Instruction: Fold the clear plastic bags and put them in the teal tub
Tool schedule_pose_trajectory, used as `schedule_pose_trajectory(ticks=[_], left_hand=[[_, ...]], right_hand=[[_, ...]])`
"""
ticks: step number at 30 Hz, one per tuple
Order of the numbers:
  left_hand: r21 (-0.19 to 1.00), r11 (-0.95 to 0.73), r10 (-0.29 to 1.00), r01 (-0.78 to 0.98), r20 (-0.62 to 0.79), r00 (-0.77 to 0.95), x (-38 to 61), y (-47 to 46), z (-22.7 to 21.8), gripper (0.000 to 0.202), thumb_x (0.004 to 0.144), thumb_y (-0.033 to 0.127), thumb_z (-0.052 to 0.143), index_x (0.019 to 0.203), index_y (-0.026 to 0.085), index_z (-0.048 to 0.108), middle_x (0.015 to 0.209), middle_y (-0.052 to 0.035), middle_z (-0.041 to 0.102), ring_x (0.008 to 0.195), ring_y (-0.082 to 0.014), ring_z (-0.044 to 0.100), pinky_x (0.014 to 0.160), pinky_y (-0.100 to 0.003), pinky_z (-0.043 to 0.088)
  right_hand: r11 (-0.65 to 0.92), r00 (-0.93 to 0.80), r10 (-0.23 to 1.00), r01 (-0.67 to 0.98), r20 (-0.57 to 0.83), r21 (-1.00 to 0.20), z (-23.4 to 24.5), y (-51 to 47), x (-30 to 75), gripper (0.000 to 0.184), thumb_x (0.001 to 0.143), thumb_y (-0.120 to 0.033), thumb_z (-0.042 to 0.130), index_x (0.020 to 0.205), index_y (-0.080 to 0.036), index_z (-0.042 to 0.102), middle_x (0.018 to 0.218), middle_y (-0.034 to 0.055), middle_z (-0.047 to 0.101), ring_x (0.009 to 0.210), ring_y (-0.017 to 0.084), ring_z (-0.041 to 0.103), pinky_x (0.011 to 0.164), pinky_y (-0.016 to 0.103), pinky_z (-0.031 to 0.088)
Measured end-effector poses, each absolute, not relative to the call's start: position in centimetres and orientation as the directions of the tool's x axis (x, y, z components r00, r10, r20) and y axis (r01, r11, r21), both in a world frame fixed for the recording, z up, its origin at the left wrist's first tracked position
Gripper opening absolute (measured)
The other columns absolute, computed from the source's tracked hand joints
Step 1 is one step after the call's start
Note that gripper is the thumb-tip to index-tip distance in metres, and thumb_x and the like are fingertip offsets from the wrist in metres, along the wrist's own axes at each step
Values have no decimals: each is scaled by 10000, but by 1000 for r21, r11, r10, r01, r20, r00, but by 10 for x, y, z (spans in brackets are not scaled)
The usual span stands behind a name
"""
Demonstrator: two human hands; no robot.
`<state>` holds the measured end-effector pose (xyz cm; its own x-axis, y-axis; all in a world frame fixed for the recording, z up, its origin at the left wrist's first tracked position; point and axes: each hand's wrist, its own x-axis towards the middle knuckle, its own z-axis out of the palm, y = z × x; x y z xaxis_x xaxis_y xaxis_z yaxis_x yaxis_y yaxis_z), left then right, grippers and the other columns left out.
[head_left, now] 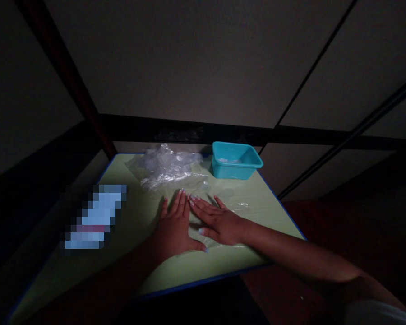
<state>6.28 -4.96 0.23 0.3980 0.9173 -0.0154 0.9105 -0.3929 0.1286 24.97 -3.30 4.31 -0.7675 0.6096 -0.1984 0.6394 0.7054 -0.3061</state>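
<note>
My left hand point(174, 223) lies flat, palm down, on a light green table point(128, 225) with a blue edge. My right hand point(216, 220) lies flat beside it, fingers spread and pointing left, its fingertips almost touching the left hand's fingertips. Both press on a flat sheet of clear plastic point(233, 205) spread on the tabletop. A crumpled heap of clear plastic bags point(165, 166) sits just beyond the hands at the far side of the table.
A turquoise plastic tub point(235, 159) stands at the table's far right corner. A blurred-out object point(93, 216) lies on the left of the table. Dark wall panels and a dark rail run behind the table. The room is dim.
</note>
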Motion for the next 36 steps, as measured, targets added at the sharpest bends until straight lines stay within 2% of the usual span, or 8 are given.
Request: schedule_pose_trajectory(ticks=[6,12,17,22,25,27,32,36], left_hand=[[110,-350,930,930,-76,359,64,-49,2,1346,474,830,606,1482,9,255,1549,-277,131,1459,-392,77,1148,-588,62],[103,-334,932,937,-108,345,64,-49,1,1392,448,843,608,1490,2,225,1554,-269,94,1462,-382,50,1160,-571,23],[105,-331,934,938,-108,341,64,-48,1,1399,449,844,613,1487,-11,228,1556,-263,89,1462,-382,48,1169,-562,30],[106,-363,932,926,13,363,62,-44,8,1222,650,805,526,1490,-23,205,1561,-248,87,1461,-381,82,1147,-614,86],[99,-421,906,902,98,412,63,-44,4,1240,641,824,525,1492,-16,199,1562,-246,77,1463,-373,88,1149,-613,75],[116,-452,891,884,97,443,64,-45,-3,1277,592,845,551,1490,-2,222,1559,-250,110,1459,-379,117,1151,-606,86],[140,-447,893,884,21,449,66,-46,-13,1331,528,823,629,1497,14,205,1554,-249,156,1452,-383,150,1139,-613,132],[129,-458,888,879,31,458,64,-46,-13,1350,490,813,663,1506,50,207,1561,-244,141,1449,-403,143,1129,-627,131]], right_hand=[[778,-825,541,565,-165,-274,20,6,246,643,997,-427,355,1528,-220,57,1581,108,140,1460,219,133,1138,574,2],[679,-700,694,714,-169,-172,14,35,266,544,999,-455,331,1510,-335,186,1597,25,74,1467,260,32,1115,626,47],[606,-618,767,786,-170,-124,21,41,272,551,1008,-442,299,1520,-284,171,1596,53,42,1469,248,33,1116,620,74],[734,-755,640,655,-143,-178,38,5,263,667,987,-481,349,1530,-208,74,1592,78,8,1472,210,-5,1135,574,-13],[783,-819,548,574,-171,-240,33,-17,259,689,979,-469,379,1529,-160,103,1587,100,13,1473,204,-1,1142,551,-47],[789,-831,531,557,-168,-259,23,-24,259,690,975,-474,388,1528,-153,128,1587,112,24,1473,214,5,1137,559,-67],[772,-808,572,588,-141,-242,9,-20,264,669,958,-512,423,1525,-246,188,1597,89,56,1470,281,8,1125,621,-10],[733,-754,639,656,-150,-180,10,-9,286,590,959,-479,441,1500,-347,250,1599,41,62,1464,321,10,1102,665,62]])
